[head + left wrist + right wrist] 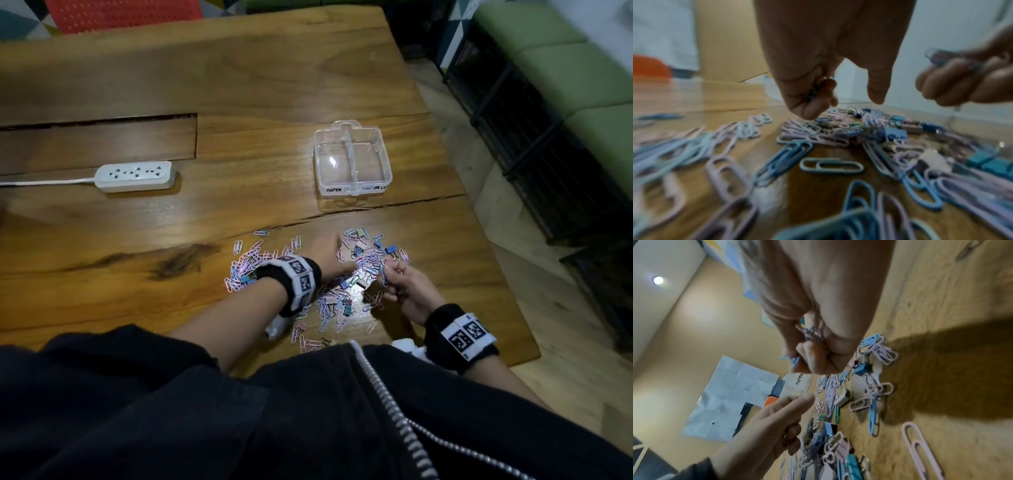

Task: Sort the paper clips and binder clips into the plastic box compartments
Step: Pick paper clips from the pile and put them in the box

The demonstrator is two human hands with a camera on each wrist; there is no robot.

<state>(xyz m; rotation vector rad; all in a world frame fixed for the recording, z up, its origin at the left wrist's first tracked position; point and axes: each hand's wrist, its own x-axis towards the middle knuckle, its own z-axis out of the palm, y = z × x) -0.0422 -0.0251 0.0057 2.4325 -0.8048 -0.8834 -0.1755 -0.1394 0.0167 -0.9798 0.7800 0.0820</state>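
Head view: both hands work over the mixed clip pile (318,274) on the table (239,85), near the person, likely so either hand can reach it. Right hand (399,279) is fisted round a bunch of paper clips (812,335), probably gathering a batch for one trip. Left hand (330,257) curls round small clips, thumb out, over the pile. Plastic box (352,161) sits beyond, both compartments empty.

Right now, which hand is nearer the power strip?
Left. The left hand reaches over the clip pile, on the side toward the power strip; the right hand is farther away.
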